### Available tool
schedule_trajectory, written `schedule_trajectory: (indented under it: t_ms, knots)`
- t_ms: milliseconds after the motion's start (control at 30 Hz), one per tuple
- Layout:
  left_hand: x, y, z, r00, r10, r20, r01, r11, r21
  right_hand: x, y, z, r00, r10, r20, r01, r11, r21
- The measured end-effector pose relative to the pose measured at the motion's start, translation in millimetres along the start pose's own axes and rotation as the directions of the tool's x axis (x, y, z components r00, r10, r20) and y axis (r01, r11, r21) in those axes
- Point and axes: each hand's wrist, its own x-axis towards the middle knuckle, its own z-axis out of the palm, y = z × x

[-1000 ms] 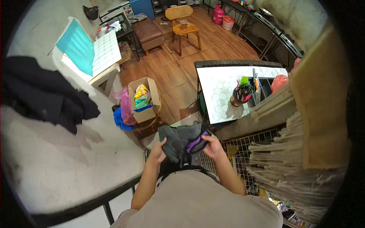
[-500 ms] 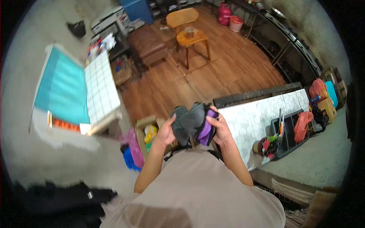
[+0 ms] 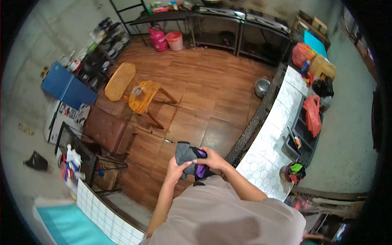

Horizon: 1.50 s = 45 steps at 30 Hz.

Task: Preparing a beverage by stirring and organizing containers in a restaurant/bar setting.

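A soft grey fabric bundle point(image 3: 185, 153) with purple patches and black edging is held in front of my waist; its exact kind I cannot make out. My left hand point(image 3: 174, 168) grips the grey side from the lower left, thumb lying across the front. On the other side, my right hand point(image 3: 210, 159) is closed on the purple and black part, its thumb pointing toward the left thumb. Both thumbs almost meet over the bundle. The fingers behind it are mostly hidden.
To my right runs a white hexagon-tiled counter point(image 3: 258, 168) with a dark divided tray point(image 3: 301, 141) and a red plastic bag point(image 3: 312, 116). A wooden chair point(image 3: 145, 96) and a brown padded bench point(image 3: 107, 128) stand ahead left. A metal pot point(image 3: 262, 87) lies beyond the counter.
My view has swung to the right, bringing more of the back shelves in. The bundle looks more compact now, with less of its purple side spread out, and my hands have drawn closer together.
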Motion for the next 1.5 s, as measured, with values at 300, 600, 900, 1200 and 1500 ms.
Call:
schedule_trajectory:
  t_ms: [300,600,900,1200,1500]
  knots:
    - [134.6,87.9,-107.3,0.951,-0.186,0.247,0.265,0.901,-0.343,186.0,-13.6,-1.7,0.944,-0.314,0.103,0.310,0.949,0.053]
    - [315.6,143.1,-101.5,0.792,-0.002,0.611,0.117,0.982,-0.149,263.1,-58.6,-40.6,0.949,-0.044,-0.312,0.155,0.927,0.340]
    - [455.6,156.1,1.2,0.442,-0.318,0.839,0.085,0.946,0.313,286.8,-67.8,-133.5,0.549,0.074,-0.832,0.445,0.818,0.366]
    - [593.6,128.1,134.4,-0.176,-0.423,0.889,0.795,0.472,0.382,299.7,-56.9,-277.4,0.428,-0.272,-0.862,-0.040,0.947,-0.318]
    - [758.5,188.3,360.8,0.005,-0.544,0.839,0.612,0.665,0.428,330.2,-95.6,-508.6,0.769,-0.391,-0.506,0.031,0.814,-0.580]
